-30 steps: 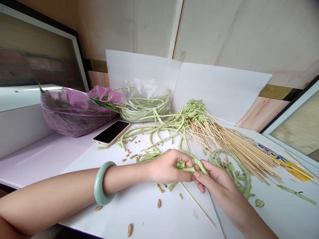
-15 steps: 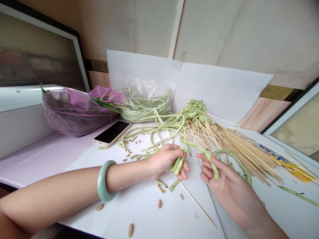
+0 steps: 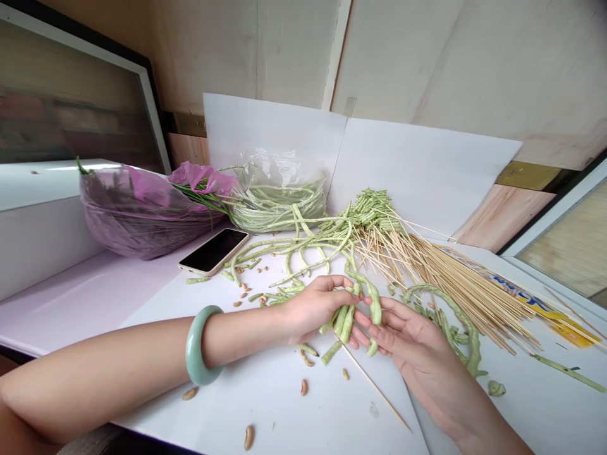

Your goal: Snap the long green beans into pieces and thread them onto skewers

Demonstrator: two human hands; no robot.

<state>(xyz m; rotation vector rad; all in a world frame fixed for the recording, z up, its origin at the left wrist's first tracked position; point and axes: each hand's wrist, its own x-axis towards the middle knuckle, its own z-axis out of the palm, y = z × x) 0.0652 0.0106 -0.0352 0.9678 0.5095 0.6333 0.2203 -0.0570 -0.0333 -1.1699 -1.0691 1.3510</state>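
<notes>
Several short green bean pieces are gathered side by side in my left hand, whose fingers close round them. From beneath them a thin wooden skewer slants down to the right over the white sheet. My right hand meets the left one and pinches a longer, curved green bean beside the pieces. Where the skewer's upper end lies is hidden by the beans. A cut bean piece rests just below my left hand.
Long beans spill from a clear bag behind the hands. Left of it are a phone and a purple bag. Bundled skewers and a heap of skewered beans lie back right. Loose seeds dot the sheet.
My right hand has moved left with the long bean, up against my left hand and its bean pieces. A small curled bean scrap at the right has come into view.
</notes>
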